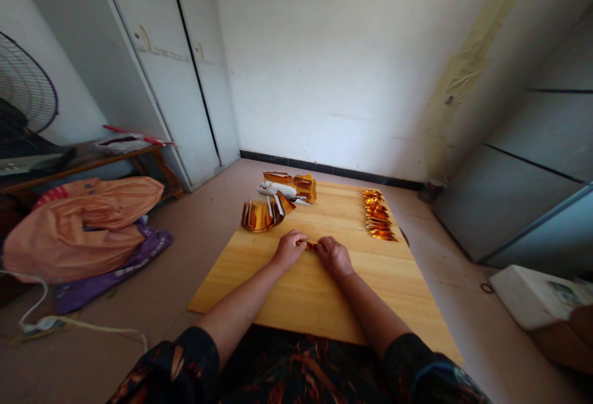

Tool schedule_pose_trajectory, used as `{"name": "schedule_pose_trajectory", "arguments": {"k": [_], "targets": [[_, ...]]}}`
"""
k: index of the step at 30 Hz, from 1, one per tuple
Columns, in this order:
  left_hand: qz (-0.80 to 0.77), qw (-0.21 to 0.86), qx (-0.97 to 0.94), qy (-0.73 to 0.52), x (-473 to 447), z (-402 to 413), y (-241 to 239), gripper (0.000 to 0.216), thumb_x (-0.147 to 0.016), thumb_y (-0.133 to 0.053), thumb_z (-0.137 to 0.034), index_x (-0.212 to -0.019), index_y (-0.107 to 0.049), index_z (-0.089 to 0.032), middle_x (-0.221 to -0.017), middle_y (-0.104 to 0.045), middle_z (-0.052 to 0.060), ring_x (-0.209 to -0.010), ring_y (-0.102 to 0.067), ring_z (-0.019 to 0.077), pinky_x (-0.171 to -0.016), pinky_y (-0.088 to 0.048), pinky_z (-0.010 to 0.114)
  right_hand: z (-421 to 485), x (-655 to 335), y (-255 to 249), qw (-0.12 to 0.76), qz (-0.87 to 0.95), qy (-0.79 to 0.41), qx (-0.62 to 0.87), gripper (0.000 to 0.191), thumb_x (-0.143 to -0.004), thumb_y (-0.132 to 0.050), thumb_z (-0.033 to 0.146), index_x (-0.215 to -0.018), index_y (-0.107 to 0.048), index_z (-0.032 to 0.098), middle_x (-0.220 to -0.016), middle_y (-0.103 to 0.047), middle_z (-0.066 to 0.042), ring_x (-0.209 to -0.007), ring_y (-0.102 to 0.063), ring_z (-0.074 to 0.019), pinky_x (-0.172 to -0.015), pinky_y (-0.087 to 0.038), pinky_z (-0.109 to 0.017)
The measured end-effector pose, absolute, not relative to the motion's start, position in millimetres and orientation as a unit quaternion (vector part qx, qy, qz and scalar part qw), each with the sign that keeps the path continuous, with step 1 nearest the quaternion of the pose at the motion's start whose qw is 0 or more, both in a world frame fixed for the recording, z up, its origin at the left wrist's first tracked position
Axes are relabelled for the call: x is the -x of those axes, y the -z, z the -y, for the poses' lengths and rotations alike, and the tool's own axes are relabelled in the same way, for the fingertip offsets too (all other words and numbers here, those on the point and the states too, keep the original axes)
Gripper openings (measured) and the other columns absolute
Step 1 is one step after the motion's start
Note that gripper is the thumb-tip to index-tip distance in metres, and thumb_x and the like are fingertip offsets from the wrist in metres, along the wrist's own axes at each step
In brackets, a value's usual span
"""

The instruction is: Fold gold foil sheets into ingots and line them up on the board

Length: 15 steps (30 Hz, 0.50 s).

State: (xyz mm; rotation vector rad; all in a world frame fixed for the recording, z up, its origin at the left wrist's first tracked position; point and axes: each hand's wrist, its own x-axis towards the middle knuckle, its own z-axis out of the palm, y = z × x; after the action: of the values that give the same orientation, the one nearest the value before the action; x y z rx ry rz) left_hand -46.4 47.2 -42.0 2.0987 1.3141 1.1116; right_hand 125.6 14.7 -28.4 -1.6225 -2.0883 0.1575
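Note:
Over the middle of the wooden table (pixel 389 286), my left hand (pixel 291 248) and my right hand (pixel 333 256) are closed on the two ends of a small piece of shiny gold foil paper (pixel 311 245). Most of this piece is hidden by my fingers. Just beyond my left hand, a curled stack of gold foil sheets (pixel 259 215) with white backs lies near the table's left edge. Farther back is a second stack of gold foil sheets (pixel 303 188), with a white roll-like bundle (pixel 278 189) against it. A row of folded gold foil pieces (pixel 377 215) runs along the right edge.
To the left, an orange bag (pixel 83 225) and a purple bag (pixel 115 274) lie beside a low wooden bench (pixel 157 157). A white cable (pixel 97 327) crosses the floor. A white box (pixel 532 296) stands at right, below a grey cabinet (pixel 509 194). The wall (pixel 324 83) rises behind the table.

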Motion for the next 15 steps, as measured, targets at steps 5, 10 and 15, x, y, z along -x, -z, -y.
{"name": "schedule_pose_trajectory", "arguments": {"k": [5,10,15], "targets": [[-0.487,0.206,-0.744,-0.408,42.0,-48.9,44.3,0.016,-0.072,-0.058,-0.006,-0.078,-0.069,-0.016,-0.082,-0.067,0.002,-0.079,-0.062,0.0132,-0.074,-0.051,0.025,-18.6,-132.9,32.3,0.285,0.76,-0.095,0.576,0.014,-0.085,-0.052,0.027,-0.089,-0.062,0.018,-0.082,-0.064,-0.003,-0.073,-0.059,-0.0124,-0.065,-0.041,-0.02],[-0.489,0.197,-0.751,-0.399,41.0,-48.0,44.0,0.015,-0.072,-0.059,-0.006,-0.077,-0.069,-0.016,-0.08,-0.066,0.002,-0.078,-0.061,0.0131,-0.073,-0.05,0.025,-14.2,-130.8,28.5,0.245,0.765,-0.076,0.591,0.017,-0.087,-0.052,0.032,-0.093,-0.064,0.021,-0.088,-0.064,-0.002,-0.074,-0.059,-0.012,-0.063,-0.039,-0.02],[-0.485,0.188,-0.764,-0.381,40.2,-45.3,42.0,0.015,-0.071,-0.06,-0.004,-0.076,-0.068,-0.016,-0.079,-0.065,0.002,-0.077,-0.06,0.0133,-0.072,-0.048,0.024,-12.9,-120.4,21.0,0.19,0.782,-0.006,0.594,0.026,-0.091,-0.048,0.041,-0.098,-0.067,0.025,-0.097,-0.062,-0.004,-0.087,-0.056,-0.0141,-0.068,-0.035,-0.022]]}}
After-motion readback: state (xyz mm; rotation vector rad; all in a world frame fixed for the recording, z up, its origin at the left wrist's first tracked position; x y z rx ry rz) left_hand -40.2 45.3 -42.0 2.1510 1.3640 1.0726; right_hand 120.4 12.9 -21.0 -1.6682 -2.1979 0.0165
